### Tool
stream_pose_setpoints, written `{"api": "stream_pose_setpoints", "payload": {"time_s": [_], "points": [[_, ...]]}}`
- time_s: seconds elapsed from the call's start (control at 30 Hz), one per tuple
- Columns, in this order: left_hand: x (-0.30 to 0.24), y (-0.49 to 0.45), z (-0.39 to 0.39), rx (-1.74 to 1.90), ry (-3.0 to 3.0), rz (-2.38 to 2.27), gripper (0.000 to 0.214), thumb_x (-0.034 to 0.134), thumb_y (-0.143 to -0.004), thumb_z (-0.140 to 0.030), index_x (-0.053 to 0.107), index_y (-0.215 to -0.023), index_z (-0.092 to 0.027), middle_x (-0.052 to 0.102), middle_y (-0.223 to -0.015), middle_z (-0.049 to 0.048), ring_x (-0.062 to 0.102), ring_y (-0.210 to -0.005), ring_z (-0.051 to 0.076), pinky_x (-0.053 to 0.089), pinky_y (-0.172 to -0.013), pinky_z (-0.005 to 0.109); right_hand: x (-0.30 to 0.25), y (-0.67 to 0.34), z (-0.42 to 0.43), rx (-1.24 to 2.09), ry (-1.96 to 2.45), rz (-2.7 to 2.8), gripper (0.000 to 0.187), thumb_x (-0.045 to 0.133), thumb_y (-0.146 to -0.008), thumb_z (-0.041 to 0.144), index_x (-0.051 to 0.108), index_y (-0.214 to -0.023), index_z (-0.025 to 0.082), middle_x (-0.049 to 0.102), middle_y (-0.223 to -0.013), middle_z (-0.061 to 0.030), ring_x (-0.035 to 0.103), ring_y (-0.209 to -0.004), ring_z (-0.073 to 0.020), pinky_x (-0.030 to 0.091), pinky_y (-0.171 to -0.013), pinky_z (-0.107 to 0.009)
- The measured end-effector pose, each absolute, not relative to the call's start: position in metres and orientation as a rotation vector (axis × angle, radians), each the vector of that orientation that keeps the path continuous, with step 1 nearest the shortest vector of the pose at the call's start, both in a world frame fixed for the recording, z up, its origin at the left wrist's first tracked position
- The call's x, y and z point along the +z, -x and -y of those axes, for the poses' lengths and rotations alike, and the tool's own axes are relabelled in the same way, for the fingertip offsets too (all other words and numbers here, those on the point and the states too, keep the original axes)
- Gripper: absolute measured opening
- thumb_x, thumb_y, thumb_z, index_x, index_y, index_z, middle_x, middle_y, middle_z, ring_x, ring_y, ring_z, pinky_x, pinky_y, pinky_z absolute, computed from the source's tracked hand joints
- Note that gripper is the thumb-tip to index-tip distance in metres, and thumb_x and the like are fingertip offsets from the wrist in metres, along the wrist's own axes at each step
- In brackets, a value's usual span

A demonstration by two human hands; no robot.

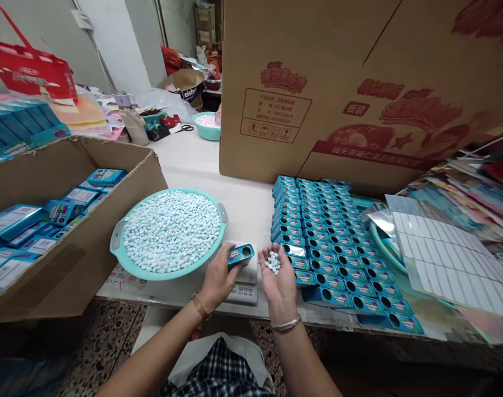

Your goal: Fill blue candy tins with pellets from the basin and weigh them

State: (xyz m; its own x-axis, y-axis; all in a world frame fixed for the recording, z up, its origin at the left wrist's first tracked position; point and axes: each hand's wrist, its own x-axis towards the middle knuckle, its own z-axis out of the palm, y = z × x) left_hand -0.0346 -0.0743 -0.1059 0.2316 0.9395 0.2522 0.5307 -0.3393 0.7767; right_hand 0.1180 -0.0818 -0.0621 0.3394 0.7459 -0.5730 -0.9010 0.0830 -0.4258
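Note:
My left hand point(218, 278) grips a small blue tin point(240, 256) with a round hole in its top, held over a small white scale point(245, 284). My right hand point(278, 281) is cupped palm up beside it and carries a little heap of white tablets point(272, 262). A teal basin point(118, 240) piled with the same white tablets sits just left of my hands. To the right, several rows of identical blue tins point(329, 242) lie flat on the table, their round holes facing up.
A cardboard box point(69, 264) with packed blue cartons stands at the left. A large printed carton point(358, 82) rises behind the tins. A sheet of white labels point(445, 259) lies at the right over a teal tub. A second teal bowl point(207, 125) and scissors sit far back.

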Motion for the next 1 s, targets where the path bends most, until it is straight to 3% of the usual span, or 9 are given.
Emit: {"api": "stream_pose_setpoints", "payload": {"time_s": [0.2, 0.37, 0.53, 0.67, 0.83, 1.0], "points": [[-0.055, 0.043, 0.073, 0.761, -2.186, -1.289, 0.026, 0.057, -0.086, -0.023, 0.053, -0.111, -0.022, 0.061, -0.1, 0.0057, 0.06, -0.093, 0.021, 0.048, -0.08, 0.034, -0.089, -0.112, 0.082, 1.297, 0.803, -0.234, 0.005, 0.065, -0.08, 0.02, 0.062, -0.082, 0.017, 0.067, -0.075, -0.0001, 0.067, -0.072, -0.0115, 0.059, -0.073, -0.026], [0.002, 0.031, 0.072, 0.585, -2.404, -1.312, 0.028, 0.06, -0.076, -0.017, 0.059, -0.103, -0.025, 0.058, -0.091, 0.0029, 0.058, -0.086, 0.021, 0.045, -0.073, 0.032, -0.101, -0.108, 0.082, 1.378, 0.816, -0.15, 0.012, 0.069, -0.075, 0.016, 0.064, -0.085, 0.019, 0.07, -0.084, -0.0001, 0.068, -0.078, -0.0128, 0.058, -0.065, -0.024], [-0.009, 0.022, 0.064, 0.384, -2.448, -1.359, 0.021, 0.056, -0.072, -0.012, 0.061, -0.089, -0.023, 0.056, -0.086, 0.0027, 0.058, -0.081, 0.021, 0.043, -0.067, 0.03, -0.103, -0.108, 0.074, 1.436, 0.729, -0.201, 0.006, 0.065, -0.081, 0.022, 0.064, -0.077, 0.018, 0.068, -0.074, -0.0014, 0.067, -0.071, -0.0141, 0.058, -0.071, -0.029], [-0.016, 0.025, 0.064, 0.38, -2.422, -1.363, 0.021, 0.056, -0.075, -0.015, 0.061, -0.094, -0.022, 0.056, -0.087, 0.0026, 0.058, -0.083, 0.021, 0.043, -0.068, 0.031, -0.102, -0.107, 0.069, 1.478, 0.675, -0.291, 0.013, 0.059, -0.087, 0.023, 0.064, -0.078, 0.016, 0.068, -0.071, -0.0018, 0.066, -0.069, -0.0132, 0.057, -0.069, -0.027], [0.002, 0.024, 0.063, 0.436, -2.465, -1.353, 0.026, 0.057, -0.075, -0.017, 0.061, -0.099, -0.025, 0.055, -0.086, 0.0019, 0.057, -0.081, 0.021, 0.042, -0.068, 0.031, -0.099, -0.108, 0.071, 1.499, 0.725, -0.316, 0.007, 0.062, -0.085, 0.023, 0.065, -0.084, 0.017, 0.069, -0.075, -0.0004, 0.066, -0.069, -0.0132, 0.056, -0.066, -0.026], [-0.003, 0.023, 0.062, 0.411, -2.467, -1.379, 0.023, 0.057, -0.075, -0.016, 0.062, -0.096, -0.024, 0.057, -0.086, 0.0025, 0.058, -0.081, 0.021, 0.043, -0.067, 0.031, -0.099, -0.109, 0.071, 1.488, 0.67, -0.337, 0.008, 0.062, -0.085, 0.022, 0.064, -0.079, 0.016, 0.069, -0.073, -0.0012, 0.067, -0.071, -0.0135, 0.056, -0.072, -0.028]]}}
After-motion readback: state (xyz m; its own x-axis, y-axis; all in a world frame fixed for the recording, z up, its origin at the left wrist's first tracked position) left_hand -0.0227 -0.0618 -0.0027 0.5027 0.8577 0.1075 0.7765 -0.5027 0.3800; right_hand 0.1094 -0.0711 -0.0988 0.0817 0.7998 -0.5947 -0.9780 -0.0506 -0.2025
